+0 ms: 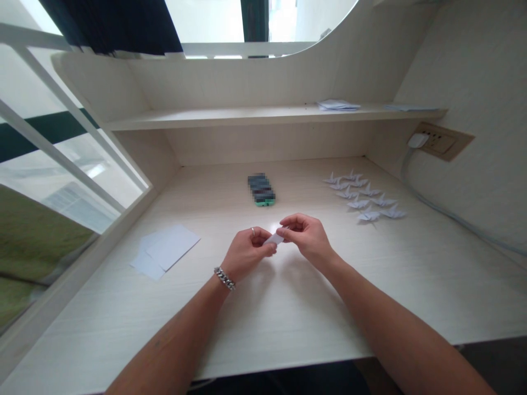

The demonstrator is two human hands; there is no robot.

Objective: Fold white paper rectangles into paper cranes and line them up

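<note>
Between my two hands is a small folded piece of white paper (274, 239), held a little above the desk. My left hand (249, 249) pinches its lower left end; this hand wears a ring, and a chain bracelet circles the wrist. At the paper's upper right end, the thumb and fingers of my right hand (307, 236) are closed on it. Part of the paper is hidden by my fingers. Several white folded paper cranes (368, 200) stand in rows on the desk to the right. Loose sheets of white paper (173, 247) overlap on the left.
A phone (262, 189), blurred out, lies on the desk (288, 329) beyond my hands. Above it runs a shelf (247, 116) with white papers (338, 105) on it. A cable (444, 211) hangs from the wall socket (444, 141) at the right.
</note>
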